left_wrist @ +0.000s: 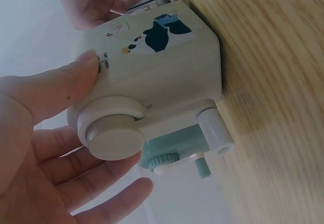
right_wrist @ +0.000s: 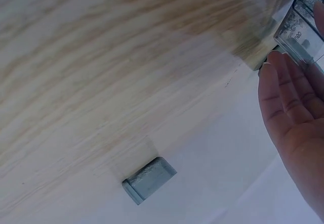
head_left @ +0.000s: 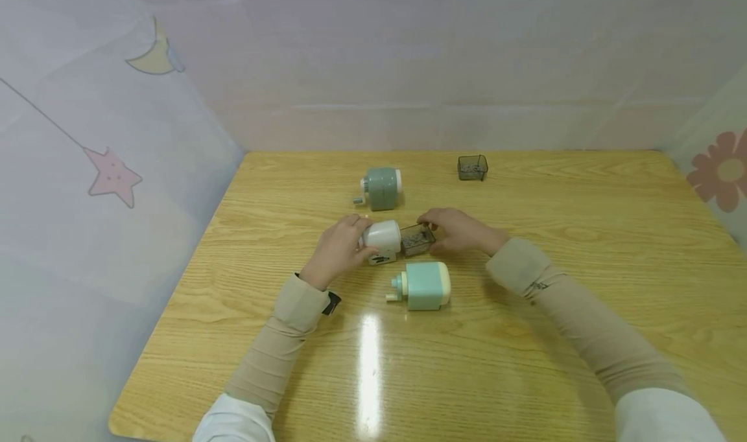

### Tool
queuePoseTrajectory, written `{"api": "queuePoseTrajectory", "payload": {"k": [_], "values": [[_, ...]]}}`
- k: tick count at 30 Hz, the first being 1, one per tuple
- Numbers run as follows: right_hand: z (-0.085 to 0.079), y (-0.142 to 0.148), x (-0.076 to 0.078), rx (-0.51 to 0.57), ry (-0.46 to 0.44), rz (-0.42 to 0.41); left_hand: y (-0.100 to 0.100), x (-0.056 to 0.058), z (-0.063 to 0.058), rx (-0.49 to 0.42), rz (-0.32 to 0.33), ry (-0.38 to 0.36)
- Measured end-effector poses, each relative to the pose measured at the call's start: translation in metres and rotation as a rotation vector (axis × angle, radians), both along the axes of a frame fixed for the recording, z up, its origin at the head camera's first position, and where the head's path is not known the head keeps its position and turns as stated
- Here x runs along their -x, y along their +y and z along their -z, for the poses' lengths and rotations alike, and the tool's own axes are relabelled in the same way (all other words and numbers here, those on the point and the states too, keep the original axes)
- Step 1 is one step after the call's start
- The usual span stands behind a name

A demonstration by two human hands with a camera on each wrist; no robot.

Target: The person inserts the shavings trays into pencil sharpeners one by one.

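Sleeves [head_left: 580,332]: beige along the forearms and white higher up, entering from the bottom of the head view.
Backdrop [head_left: 362,59]: pale sheeting behind and at the sides, printed with a moon [head_left: 153,58], a pink star [head_left: 113,176] and a reddish flower [head_left: 726,170].
Table [head_left: 525,383]: yellowish wood grain, with a bright streak of reflected light toward its front.
Left hand [head_left: 340,249]: gripping the white sharpener [head_left: 382,236], thumb on its printed side, fingers around the knob end.
Right hand [head_left: 460,229]: pinching the clear drawer [head_left: 417,241] between thumb and fingers.
Mint sharpener [head_left: 424,286]: on the table just in front of the held pair, cream end to the right, crank to the left.
White sharpener: near the middle of the table, between the mint sharpener and the green sharpener [head_left: 382,189], which stands farther back.
Clear drawer: at the white sharpener's right end, grey bits inside; whether it touches, I cannot tell.
Second drawer [head_left: 473,168]: near the table's back edge, right of the green sharpener, also holding grey bits.
Wristband [head_left: 331,303]: black, on the left wrist.
White crank handle [left_wrist: 216,131]: beside the knob, clear of the left fingers.
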State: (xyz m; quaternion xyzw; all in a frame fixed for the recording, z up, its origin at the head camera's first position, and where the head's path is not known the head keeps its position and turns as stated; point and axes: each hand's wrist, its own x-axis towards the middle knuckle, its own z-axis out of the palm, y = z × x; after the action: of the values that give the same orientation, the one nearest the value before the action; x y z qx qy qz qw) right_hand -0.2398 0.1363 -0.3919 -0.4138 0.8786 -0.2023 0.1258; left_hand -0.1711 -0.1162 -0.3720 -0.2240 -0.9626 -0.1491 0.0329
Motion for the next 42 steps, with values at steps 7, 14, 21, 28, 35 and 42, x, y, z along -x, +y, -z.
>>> {"api": "queuePoseTrajectory", "payload": {"k": [7,14,21,28,35,42], "values": [[0.001,-0.004,0.001,0.004,0.002,-0.011,0.000,0.000,0.000,-0.013,0.002,0.002],[0.000,-0.008,0.002,-0.003,-0.003,-0.025,0.000,0.000,0.000,-0.017,-0.001,-0.009],[0.003,-0.011,0.003,0.004,-0.012,-0.034,0.000,0.000,0.000,-0.019,0.002,-0.010],[0.004,-0.013,0.003,0.016,-0.010,-0.034,0.000,0.001,0.000,-0.012,0.007,0.002],[0.003,-0.016,0.002,0.019,-0.019,-0.032,0.000,0.001,0.000,-0.008,0.002,-0.007],[0.001,-0.019,0.001,0.028,-0.049,-0.022,0.000,0.001,-0.001,-0.006,-0.004,-0.020]]}}
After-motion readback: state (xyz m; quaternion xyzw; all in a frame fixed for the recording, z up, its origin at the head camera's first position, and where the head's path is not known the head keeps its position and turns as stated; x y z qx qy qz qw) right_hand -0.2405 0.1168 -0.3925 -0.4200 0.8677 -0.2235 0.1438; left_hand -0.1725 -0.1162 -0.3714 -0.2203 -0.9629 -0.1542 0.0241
